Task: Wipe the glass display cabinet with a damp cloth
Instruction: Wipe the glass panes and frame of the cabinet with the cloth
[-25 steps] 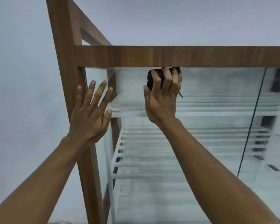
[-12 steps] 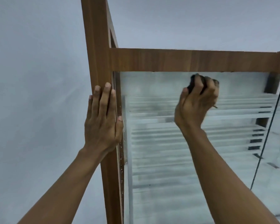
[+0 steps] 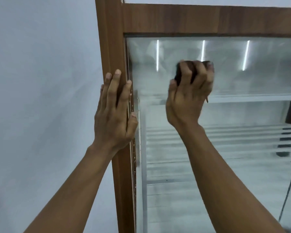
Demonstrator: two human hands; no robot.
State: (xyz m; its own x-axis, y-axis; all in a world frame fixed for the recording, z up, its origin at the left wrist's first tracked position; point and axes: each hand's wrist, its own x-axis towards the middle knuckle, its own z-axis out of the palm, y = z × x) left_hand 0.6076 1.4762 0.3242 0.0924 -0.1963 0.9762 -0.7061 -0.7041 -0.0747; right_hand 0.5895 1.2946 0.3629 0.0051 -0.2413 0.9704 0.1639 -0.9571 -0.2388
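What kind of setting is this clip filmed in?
Probably an indoor shop or storeroom, though that is uncertain. A wood-framed display cabinet with a glass front and bare white shelves stands against a plain pale wall. Bright strip lights are reflected in the glass.

Wall (image 3: 40, 81): plain, pale grey-blue, bare, fills the left side.
Light: soft and even; three bright vertical strip reflections (image 3: 203, 51) in a row, upper right.
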